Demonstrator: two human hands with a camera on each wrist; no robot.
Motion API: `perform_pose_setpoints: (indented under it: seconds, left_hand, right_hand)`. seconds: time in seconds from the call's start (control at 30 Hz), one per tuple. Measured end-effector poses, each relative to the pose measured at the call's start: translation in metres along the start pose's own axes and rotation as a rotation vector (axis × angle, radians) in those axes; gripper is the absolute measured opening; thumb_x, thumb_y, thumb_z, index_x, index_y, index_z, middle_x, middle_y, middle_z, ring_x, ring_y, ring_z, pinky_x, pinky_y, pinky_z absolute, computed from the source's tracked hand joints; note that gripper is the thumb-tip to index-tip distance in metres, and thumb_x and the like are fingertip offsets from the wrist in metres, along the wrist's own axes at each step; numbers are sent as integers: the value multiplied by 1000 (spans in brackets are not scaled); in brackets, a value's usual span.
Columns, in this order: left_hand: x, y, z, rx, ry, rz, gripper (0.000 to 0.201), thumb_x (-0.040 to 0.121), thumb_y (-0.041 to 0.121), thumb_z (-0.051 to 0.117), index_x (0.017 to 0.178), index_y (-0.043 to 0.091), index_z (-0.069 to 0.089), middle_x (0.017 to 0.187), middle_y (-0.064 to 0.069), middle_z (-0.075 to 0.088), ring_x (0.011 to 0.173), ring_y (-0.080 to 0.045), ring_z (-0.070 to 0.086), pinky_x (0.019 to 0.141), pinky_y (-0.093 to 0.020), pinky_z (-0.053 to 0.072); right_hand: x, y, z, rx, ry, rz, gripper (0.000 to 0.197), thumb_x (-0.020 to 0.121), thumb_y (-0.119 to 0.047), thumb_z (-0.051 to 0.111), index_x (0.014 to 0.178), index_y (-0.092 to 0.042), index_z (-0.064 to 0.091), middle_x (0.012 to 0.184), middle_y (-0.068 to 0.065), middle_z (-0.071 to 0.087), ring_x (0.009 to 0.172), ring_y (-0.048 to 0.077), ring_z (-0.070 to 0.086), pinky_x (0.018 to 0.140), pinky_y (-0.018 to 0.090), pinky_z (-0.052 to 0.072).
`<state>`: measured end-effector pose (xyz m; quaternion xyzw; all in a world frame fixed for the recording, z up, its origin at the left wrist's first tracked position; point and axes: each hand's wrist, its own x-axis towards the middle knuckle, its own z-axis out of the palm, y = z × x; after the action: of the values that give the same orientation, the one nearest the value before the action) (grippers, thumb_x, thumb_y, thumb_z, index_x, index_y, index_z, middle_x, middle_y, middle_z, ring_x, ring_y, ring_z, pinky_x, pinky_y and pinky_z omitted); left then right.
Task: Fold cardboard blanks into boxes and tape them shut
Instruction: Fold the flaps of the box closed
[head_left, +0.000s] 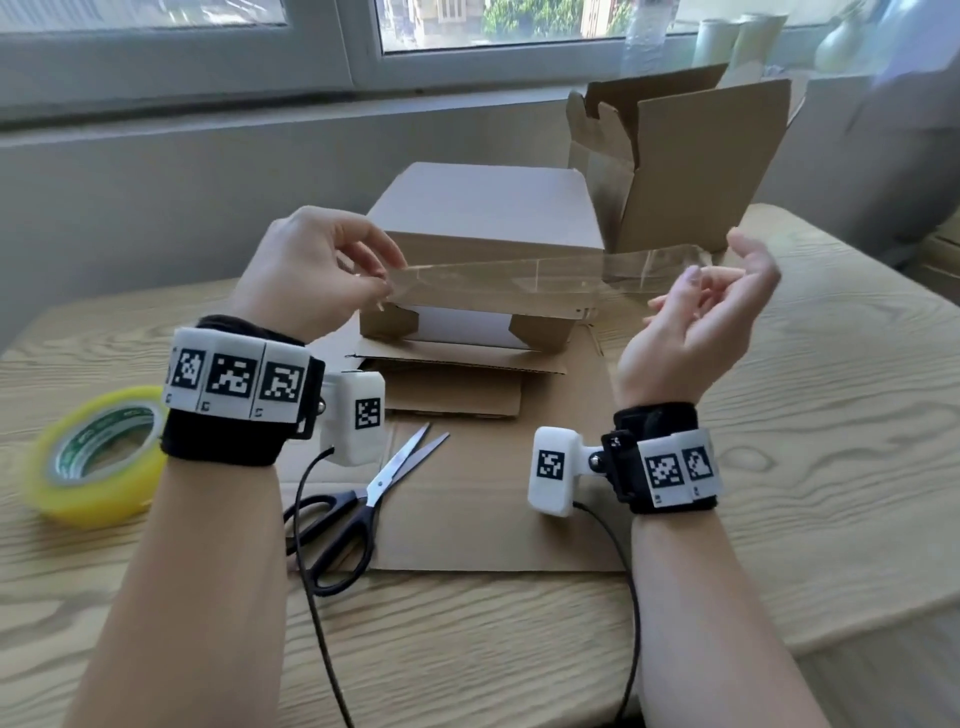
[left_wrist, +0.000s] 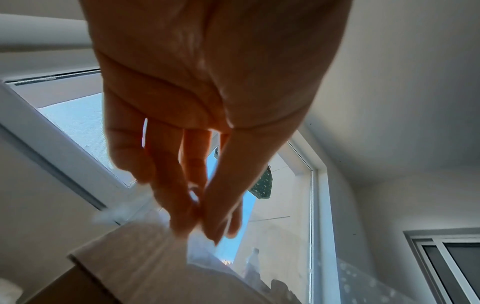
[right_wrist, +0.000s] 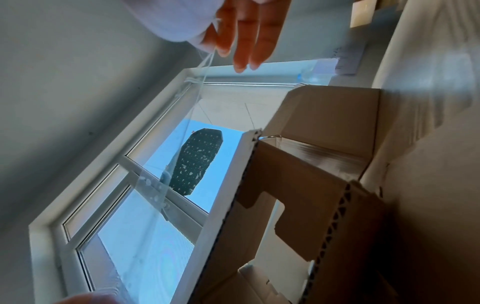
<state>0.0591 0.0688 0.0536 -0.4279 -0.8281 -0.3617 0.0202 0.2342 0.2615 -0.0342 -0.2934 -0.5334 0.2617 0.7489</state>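
Hands stretch a cut strip of clear tape over the folded box, ready to seal it.

Left hand (head_left: 311, 270) pinches one end of the tape strip (head_left: 498, 278) between thumb and fingertips; right hand (head_left: 696, 322), palm up with fingers curled, pinches the other end, so the strip hangs taut, level and just above the closed box (head_left: 483, 228). That box sits on flat cardboard blanks (head_left: 498, 499) on the wooden table (head_left: 831, 415), its near flap not yet sealed. Taping looks to be the step in hand. Next, I'd judge, the strip must come down straight across the seam and be pressed flat without creasing. Scissors (head_left: 363, 499) and the yellow tape roll (head_left: 93, 457) lie nearby; an open box (head_left: 701, 156) stands behind.
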Motion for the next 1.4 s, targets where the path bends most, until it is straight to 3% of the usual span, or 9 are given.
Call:
perform_pose_setpoints:
  seconds: [0.2,0.33,0.43,0.7,0.8,0.93,1.0,1.1,1.4]
  left_hand:
    - [-1,-5,-5,-216,-48,-56,38,76,5,81,104,30,73,88,4,74,76,-20,72,66,-28,53]
    - [0,-7,-3,14,20,-109,26,72,12,84,92,26,73,89,9,68,77,-8,60,74,-27,48]
    - [-1,-3,-1,129,-29,-179,11,78,15,79,82,22,72,85,5,69,88,-14,64,76,-29,50]
    - [0,-5,4,299,-13,-209,21,86,12,61,78,29,69,92,7,66,108,-22,54,91,-40,49]
    - [3,-11,-1,16,-53,-236,23,85,2,64,87,25,69,85,2,69,93,-20,65,82,-34,52]
    - [4,-17,-5,-284,7,-255,47,81,-6,72,123,13,61,84,-10,70,78,-21,71,77,-36,59]
    - [4,-17,-6,-344,17,-270,33,82,-2,74,112,4,63,88,-13,70,69,-16,71,72,-30,61]
    - [0,-15,-9,-418,10,-240,11,83,0,73,88,4,64,87,-16,70,61,-10,71,60,-19,58]
    - [-3,-7,-16,-423,130,-130,11,82,12,78,91,14,72,82,-10,75,72,-23,74,68,-33,60]
  right_hand:
    - [2,1,-2,-32,36,20,31,94,-9,43,123,-5,52,85,12,55,65,33,55,61,47,48]
    - [-4,6,2,-73,0,52,31,92,-11,44,120,-7,56,83,3,53,70,27,55,64,47,50]
    - [-6,10,5,-85,-33,93,30,92,-14,45,118,-9,58,84,-2,54,70,28,57,64,47,51]
    - [-7,21,8,-103,-77,189,19,91,-16,47,98,-15,65,90,-7,61,72,27,59,64,44,52]
    - [-7,23,8,-98,-81,188,12,93,-22,52,92,-19,64,88,-2,65,69,24,59,63,39,51]
    - [-7,29,9,-104,-77,218,7,93,-23,55,87,-21,59,83,3,65,68,23,58,63,37,51]
    - [-8,33,9,-111,-90,237,8,94,-22,54,88,-20,59,80,2,63,68,23,59,63,32,50]
    - [-7,33,6,-142,-80,232,13,96,-17,53,93,-12,64,79,-5,60,64,5,52,59,9,37]
    - [-2,26,2,-171,5,169,15,96,-19,50,100,-11,62,88,-4,62,72,10,52,61,11,37]
